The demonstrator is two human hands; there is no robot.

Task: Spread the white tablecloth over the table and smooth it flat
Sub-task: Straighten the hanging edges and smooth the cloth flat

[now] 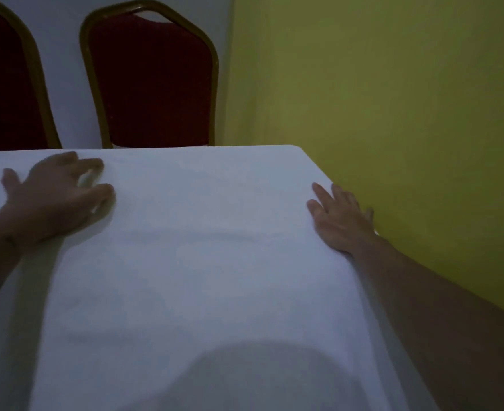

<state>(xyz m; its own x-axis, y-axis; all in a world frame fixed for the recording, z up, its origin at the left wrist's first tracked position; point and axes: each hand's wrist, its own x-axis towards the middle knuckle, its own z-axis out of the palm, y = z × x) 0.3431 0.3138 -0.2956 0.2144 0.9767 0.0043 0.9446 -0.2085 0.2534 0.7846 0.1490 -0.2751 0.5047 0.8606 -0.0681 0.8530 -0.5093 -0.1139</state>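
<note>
A banquet room (dim), judging by gold-framed red padded chairs [153, 84].

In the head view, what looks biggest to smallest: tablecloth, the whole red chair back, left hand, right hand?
1. white tablecloth
2. red chair back
3. left hand and right hand look about alike, so tied

We could not see the table beneath the tablecloth [200, 277]; our left hand [55, 200] was blurred, and the frame edge cut off the left chair [4, 84].

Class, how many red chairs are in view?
2. One chair stands behind the tablecloth's far edge; the second chair is cut off at the picture's left. More may be hidden.
</note>
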